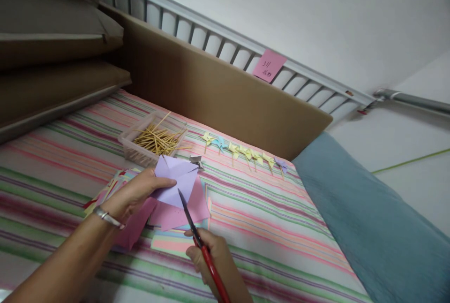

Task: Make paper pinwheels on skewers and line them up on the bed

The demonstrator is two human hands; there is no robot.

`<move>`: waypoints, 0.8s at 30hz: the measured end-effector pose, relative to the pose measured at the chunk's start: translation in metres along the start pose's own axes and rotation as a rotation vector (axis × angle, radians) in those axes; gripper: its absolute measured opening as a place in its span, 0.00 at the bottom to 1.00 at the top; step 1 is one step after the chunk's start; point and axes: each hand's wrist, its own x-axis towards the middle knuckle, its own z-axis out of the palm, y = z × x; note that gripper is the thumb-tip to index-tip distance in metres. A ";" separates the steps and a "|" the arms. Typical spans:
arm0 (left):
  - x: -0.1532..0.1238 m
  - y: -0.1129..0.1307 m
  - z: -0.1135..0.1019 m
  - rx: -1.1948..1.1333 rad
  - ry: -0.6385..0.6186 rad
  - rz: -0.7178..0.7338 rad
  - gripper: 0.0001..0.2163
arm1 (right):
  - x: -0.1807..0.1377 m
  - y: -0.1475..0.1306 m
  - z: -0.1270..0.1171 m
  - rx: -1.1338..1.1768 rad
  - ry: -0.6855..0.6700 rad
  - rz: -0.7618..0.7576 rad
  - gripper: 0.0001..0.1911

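My left hand (pixel 146 185) grips a purple square of paper (pixel 181 174), thumb on top, with cuts running in from its corners. In my right hand (pixel 213 256) is a pair of scissors (pixel 197 235) with red handles. The blades point up at the paper's lower edge; whether they touch it I cannot tell. Beneath the purple square lie a pink sheet (pixel 186 211) and several coloured papers. A row of small paper pinwheels (pixel 246 153) on sticks, yellow, blue and purple, lies farther back to the right.
A clear plastic box (pixel 128 148) full of thin wooden sticks (pixel 157 139) stands behind my left hand. Stacked brown cushions (pixel 59 87) rise at the left. A brown board (pixel 218 87) and a white radiator (pixel 211 42) border the striped cloth (pixel 281 232) at the back.
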 end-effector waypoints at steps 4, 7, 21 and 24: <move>0.000 0.000 0.000 0.021 -0.002 0.003 0.15 | -0.001 -0.002 0.000 0.016 -0.007 0.007 0.15; -0.002 0.001 0.001 0.038 0.011 0.002 0.15 | -0.001 -0.001 0.000 0.025 0.007 0.019 0.14; 0.001 -0.001 0.000 0.057 0.040 0.020 0.14 | 0.000 -0.005 -0.003 -0.149 0.022 0.013 0.15; 0.003 0.000 -0.003 0.054 0.092 0.043 0.13 | -0.004 -0.010 -0.010 -0.259 0.008 -0.021 0.11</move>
